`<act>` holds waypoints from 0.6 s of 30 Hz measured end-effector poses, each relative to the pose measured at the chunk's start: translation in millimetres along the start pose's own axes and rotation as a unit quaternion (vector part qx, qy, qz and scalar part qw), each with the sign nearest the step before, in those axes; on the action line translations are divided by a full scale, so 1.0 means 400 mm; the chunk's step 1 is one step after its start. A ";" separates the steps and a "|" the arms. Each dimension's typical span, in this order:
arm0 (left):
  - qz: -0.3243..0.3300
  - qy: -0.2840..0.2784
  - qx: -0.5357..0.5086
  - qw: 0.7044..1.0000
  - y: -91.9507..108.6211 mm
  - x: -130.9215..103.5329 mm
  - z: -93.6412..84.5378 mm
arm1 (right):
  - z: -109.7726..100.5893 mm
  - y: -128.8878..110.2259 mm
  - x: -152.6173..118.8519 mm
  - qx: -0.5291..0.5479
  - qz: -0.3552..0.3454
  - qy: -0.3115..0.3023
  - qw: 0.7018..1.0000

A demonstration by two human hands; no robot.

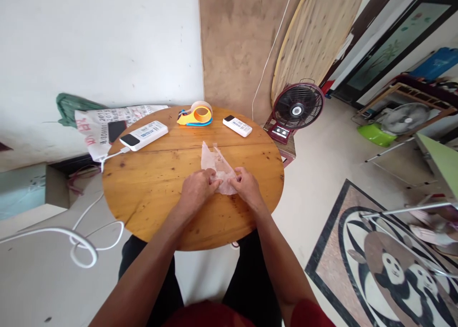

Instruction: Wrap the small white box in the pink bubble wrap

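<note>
A crumpled piece of thin, whitish, see-through wrapping (216,165) lies on the round wooden table (150,184); whether it is a bag or a single sheet I cannot tell. My left hand (198,189) is closed on its lower left part, thumb and fingers pressed together. On the lower right side, my right hand (246,186) pinches the wrapping between thumb and fingers. Both hands rest close to the tabletop with a short stretch of wrapping between them. The far end of the wrapping comes to an uneven point away from me.
Toward the table's back edge are a yellow-and-blue tape dispenser (196,115), a white power bank (237,126) and a larger white power bank (145,135) with a white cable (113,154). A dark red fan (296,108) stands beyond the right edge. A printed white sack (93,131) lies at the left.
</note>
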State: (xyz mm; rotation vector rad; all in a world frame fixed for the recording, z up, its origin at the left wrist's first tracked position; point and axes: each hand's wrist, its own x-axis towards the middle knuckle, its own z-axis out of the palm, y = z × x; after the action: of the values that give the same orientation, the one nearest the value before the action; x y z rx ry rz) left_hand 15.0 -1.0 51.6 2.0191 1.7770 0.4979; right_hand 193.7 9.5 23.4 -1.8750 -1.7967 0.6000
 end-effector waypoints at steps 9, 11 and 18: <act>-0.021 0.013 0.158 0.987 0.048 -0.002 0.007 | 0.019 -0.009 0.007 0.253 -0.011 -0.008 0.967; -0.017 0.001 0.158 0.987 0.052 0.001 0.005 | 0.029 -0.023 0.010 0.356 0.013 -0.038 0.934; 0.015 -0.033 0.040 0.999 0.021 0.006 -0.026 | 0.044 -0.071 0.027 0.449 0.053 -0.065 0.890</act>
State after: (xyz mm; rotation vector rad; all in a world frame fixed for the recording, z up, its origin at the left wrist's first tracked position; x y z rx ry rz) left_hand 17.3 1.0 64.9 2.0936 1.7560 0.3690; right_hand 161.0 21.8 26.8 -1.2845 -1.1406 1.3422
